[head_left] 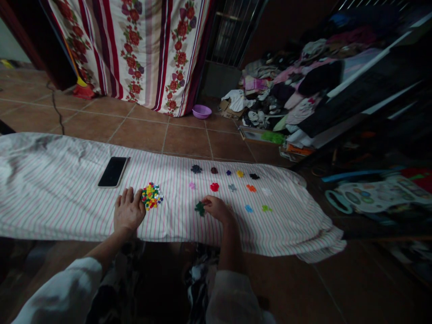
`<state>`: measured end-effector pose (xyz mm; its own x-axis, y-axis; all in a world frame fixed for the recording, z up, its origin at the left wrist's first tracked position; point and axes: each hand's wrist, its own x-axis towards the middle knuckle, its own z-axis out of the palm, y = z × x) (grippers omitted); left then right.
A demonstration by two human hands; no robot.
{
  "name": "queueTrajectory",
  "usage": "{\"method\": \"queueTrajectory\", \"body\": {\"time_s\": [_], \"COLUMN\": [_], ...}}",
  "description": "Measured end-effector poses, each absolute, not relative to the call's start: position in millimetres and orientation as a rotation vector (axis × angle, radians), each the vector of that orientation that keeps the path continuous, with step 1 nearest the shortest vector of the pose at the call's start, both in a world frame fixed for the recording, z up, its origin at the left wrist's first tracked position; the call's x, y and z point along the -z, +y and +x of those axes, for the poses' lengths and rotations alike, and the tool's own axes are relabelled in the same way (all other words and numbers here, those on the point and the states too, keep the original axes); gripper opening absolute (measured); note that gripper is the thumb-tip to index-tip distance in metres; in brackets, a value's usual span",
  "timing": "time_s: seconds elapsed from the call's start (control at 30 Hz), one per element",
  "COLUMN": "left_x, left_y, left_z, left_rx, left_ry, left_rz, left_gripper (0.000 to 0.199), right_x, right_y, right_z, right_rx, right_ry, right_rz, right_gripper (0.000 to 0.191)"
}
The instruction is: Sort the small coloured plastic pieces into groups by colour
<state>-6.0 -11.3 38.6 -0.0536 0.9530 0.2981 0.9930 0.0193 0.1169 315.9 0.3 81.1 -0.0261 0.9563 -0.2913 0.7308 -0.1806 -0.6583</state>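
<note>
My left hand [128,208] lies flat on the striped cloth [77,198], fingers spread, against the left edge of a mixed-colour pile of small pieces [152,196]. Fingers pinched, my right hand [213,207] is at the right side of a dark green cluster [200,208]; whatever it grips is too small to make out. Other single-colour clusters sit in rows to the right and behind, among them a red one [214,186], an orange one [251,188], a blue one [249,209] and a lime green one [266,208].
A phone [113,172] lies on the cloth behind my left hand. Beyond the cloth are a purple basin [201,111] on the tiled floor, a floral curtain [135,54] and a heap of clothes [286,85]. A light plastic item [378,193] is at the right.
</note>
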Motion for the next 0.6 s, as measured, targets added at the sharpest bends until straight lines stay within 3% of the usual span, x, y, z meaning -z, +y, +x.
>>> {"method": "queueTrajectory", "body": {"time_s": [0.17, 0.4, 0.6], "left_x": [-39.4, -39.0, -40.1], "left_y": [-12.1, -12.3, -12.6], "left_z": [-5.4, -6.6, -6.0], "left_rx": [0.440, 0.412, 0.429], "left_ry": [-2.123, -2.134, -2.139], "left_rz": [-2.059, -2.059, -2.070], "left_gripper": [0.049, 0.049, 0.049], "right_x": [-75.6, -85.2, -99.2], "right_y": [-3.8, -10.8, -13.6], "right_z": [322.8, 314.2, 299.2], "right_rx": [-1.030, -0.996, -0.911], "right_ry": [-1.795, -2.006, -2.113], "right_rz": [-1.961, -2.076, -2.187], "right_gripper": [0.034, 0.066, 0.060]}}
